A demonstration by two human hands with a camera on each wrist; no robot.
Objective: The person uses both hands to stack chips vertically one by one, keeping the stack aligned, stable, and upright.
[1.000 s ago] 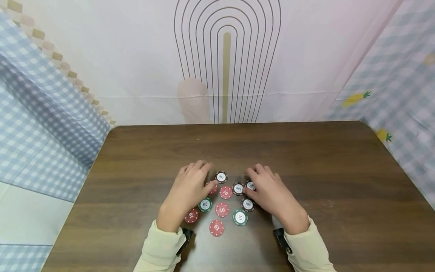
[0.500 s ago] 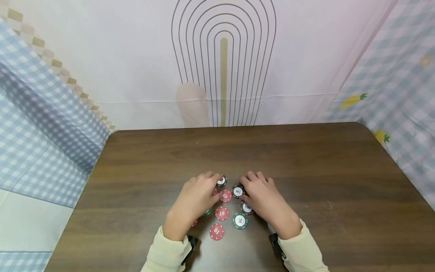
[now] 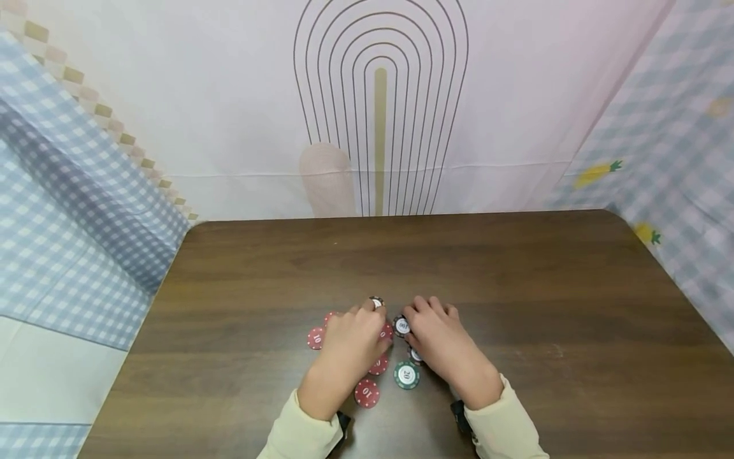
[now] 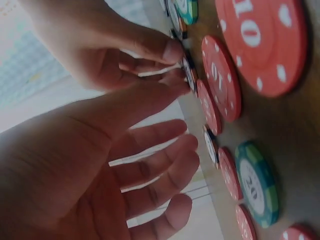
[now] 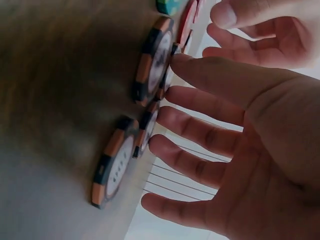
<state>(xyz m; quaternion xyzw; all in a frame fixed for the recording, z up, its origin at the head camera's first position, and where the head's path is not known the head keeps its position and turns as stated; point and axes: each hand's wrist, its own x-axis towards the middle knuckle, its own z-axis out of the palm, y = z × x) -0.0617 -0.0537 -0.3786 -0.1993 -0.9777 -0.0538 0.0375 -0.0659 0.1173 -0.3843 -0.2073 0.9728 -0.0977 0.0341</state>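
Poker chips lie flat on the brown table. My left hand [image 3: 350, 341] reaches low over the middle ones, partly covering a red chip [image 3: 378, 364] and a black chip [image 3: 376, 302]. Its fingers are spread and relaxed in the left wrist view, holding nothing, beside a green chip [image 4: 255, 185]. Just to the right, my right hand [image 3: 444, 335] hovers at a black 100 chip [image 3: 402, 326]. In the right wrist view its fingers are loosely extended next to several black chips [image 5: 155, 62]; whether the fingertips touch them I cannot tell.
Nearer the body lie a red 10 chip [image 3: 367, 393] and a green 20 chip [image 3: 406, 375]. Another red chip [image 3: 315, 338] is left of the left hand. A patterned white cloth [image 3: 241, 127] hangs behind the table [image 3: 516, 255], with checked cloth at both sides.
My left hand has moved right over the middle chips, exposing red chips on its left. My right hand has shifted slightly left, covering a black chip that showed earlier.
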